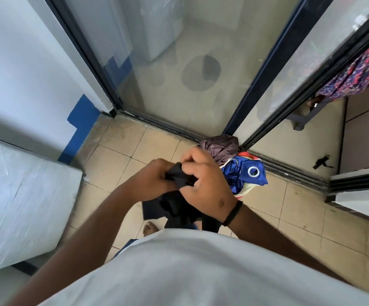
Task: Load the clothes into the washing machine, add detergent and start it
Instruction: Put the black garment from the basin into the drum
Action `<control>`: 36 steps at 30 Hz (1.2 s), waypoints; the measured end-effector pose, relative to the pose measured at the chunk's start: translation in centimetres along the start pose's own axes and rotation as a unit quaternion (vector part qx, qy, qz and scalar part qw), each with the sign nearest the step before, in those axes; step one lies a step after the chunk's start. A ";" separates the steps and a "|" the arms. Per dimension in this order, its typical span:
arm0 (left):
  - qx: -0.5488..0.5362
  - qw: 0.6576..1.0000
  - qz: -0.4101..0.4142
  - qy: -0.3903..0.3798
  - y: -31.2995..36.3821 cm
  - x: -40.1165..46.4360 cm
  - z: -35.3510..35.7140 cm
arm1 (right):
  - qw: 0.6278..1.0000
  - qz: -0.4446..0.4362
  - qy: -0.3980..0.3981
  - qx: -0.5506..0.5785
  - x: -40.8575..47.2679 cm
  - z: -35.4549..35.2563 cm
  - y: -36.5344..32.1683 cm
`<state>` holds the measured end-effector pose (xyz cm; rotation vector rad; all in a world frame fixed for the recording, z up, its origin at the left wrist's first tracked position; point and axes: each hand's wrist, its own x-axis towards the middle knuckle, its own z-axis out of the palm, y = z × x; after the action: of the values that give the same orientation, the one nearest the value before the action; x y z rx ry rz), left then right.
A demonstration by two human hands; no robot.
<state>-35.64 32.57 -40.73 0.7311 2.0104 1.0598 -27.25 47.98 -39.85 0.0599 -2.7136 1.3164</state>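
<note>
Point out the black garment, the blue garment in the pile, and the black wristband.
black garment [174, 206]: head view, on the cloth hanging below both hands.
blue garment [248, 175]: head view, on its top fold beside the white ring print.
black wristband [234, 212]: head view, on the band at the right wrist.

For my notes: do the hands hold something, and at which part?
Both hands, left and right, grip a black garment at its bunched top; the rest hangs below.

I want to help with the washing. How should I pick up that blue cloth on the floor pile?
Pinch the raised fold of the blue cloth beside its metal ring, reaching down from above. It lies crumpled on top of the pile, so that fold probably lifts free.
</note>
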 end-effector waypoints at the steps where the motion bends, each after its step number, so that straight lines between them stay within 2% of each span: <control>1: -0.003 0.999 0.012 0.053 0.3 0.3 0.1 | 0.999 0.007 0.012 0.037 0.3 -0.3 0.4; 3: -0.019 0.990 0.044 0.130 1.2 0.4 -0.2 | 0.992 0.052 -0.048 0.100 0.7 -1.1 2.4; 5: -0.047 0.983 0.071 0.161 2.4 0.1 -0.8 | 0.975 0.104 -0.147 0.130 0.6 -1.2 4.8; 6: -0.058 0.981 0.076 0.167 3.0 -0.2 -1.2 | 0.968 0.123 -0.186 0.113 0.4 -0.8 6.2; 10: -0.107 0.967 0.100 0.207 4.8 -2.6 -3.4 | 0.941 0.185 -0.272 -0.085 -0.8 1.8 10.9; 13: -0.112 0.957 0.089 0.251 3.6 -5.4 -6.0 | 0.927 0.202 -0.291 -0.123 -0.1 3.0 11.5; 15: -0.088 0.951 0.030 0.294 1.3 -7.9 -7.7 | 0.936 0.178 -0.270 -0.139 1.6 2.9 10.2; 17: -0.023 0.945 -0.085 0.315 -1.9 -10.9 -9.5 | 0.953 0.138 -0.226 -0.145 4.1 2.4 7.8; 19: 0.061 0.933 -0.207 0.287 -4.5 -13.6 -10.9 | 0.969 0.082 -0.183 -0.145 7.2 2.3 4.8; 21: 0.074 0.922 -0.257 0.279 -5.4 -15.4 -11.8 | 0.972 0.027 -0.174 -0.154 10.2 3.2 0.2; 23: 0.033 0.927 -0.233 0.293 -5.2 -16.0 -12.1 | 0.971 -0.041 -0.187 -0.147 12.6 5.0 -5.1; 26: -0.033 0.935 -0.125 0.332 -4.0 -16.0 -12.5 | 0.953 -0.150 -0.231 -0.127 14.7 8.5 -13.6; 29: -0.008 0.907 -0.061 0.417 -3.3 -17.1 -13.9 | 0.948 -0.203 -0.236 -0.068 15.9 10.5 -19.3; 31: 0.018 0.878 -0.033 0.477 -3.7 -19.0 -15.4 | 0.953 -0.197 -0.225 0.037 16.4 11.2 -20.8; 33: 0.021 0.857 -0.016 0.515 -4.0 -21.0 -16.6 | 0.948 -0.152 -0.225 0.164 16.5 11.6 -20.9; 34: 0.018 0.848 -0.010 0.529 -4.0 -22.0 -17.0 | 0.949 -0.132 -0.216 0.189 16.5 12.3 -20.7; 36: 0.008 0.833 0.001 0.553 -4.0 -23.7 -17.9 | 0.962 -0.097 -0.197 0.162 16.5 14.9 -19.4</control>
<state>-37.30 5.00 -29.16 0.0434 2.9455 1.6996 -43.30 24.60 -31.71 0.6680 -2.6575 1.8339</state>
